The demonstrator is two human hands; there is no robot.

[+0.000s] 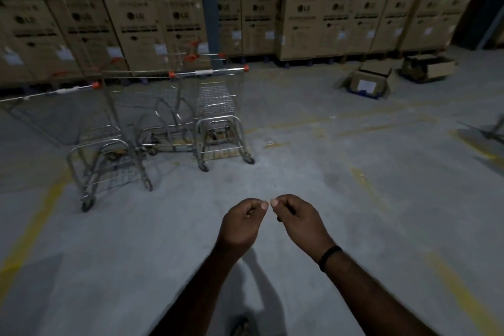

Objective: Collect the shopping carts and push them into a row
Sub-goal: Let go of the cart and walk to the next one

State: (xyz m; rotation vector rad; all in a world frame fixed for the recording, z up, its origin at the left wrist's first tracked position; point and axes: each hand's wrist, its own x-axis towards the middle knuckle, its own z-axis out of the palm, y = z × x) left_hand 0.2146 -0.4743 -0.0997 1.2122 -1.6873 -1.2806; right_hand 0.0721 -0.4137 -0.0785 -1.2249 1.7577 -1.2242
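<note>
Left hand and right hand, curled into empty fists, hover lower centre; shopping carts stand upper left.

A single wide-angle camera worn on the head looks forward and down from standing height onto the concrete floor. It faces the cluster of shopping carts from a little to their right, near them, with the handle bars turned towards it. Behind the carts, stacked cardboard boxes fill the top of the frame, bowed by the lens. On the near side of the carts, close under the camera, the left hand and right hand reach in from the bottom edge.
</note>
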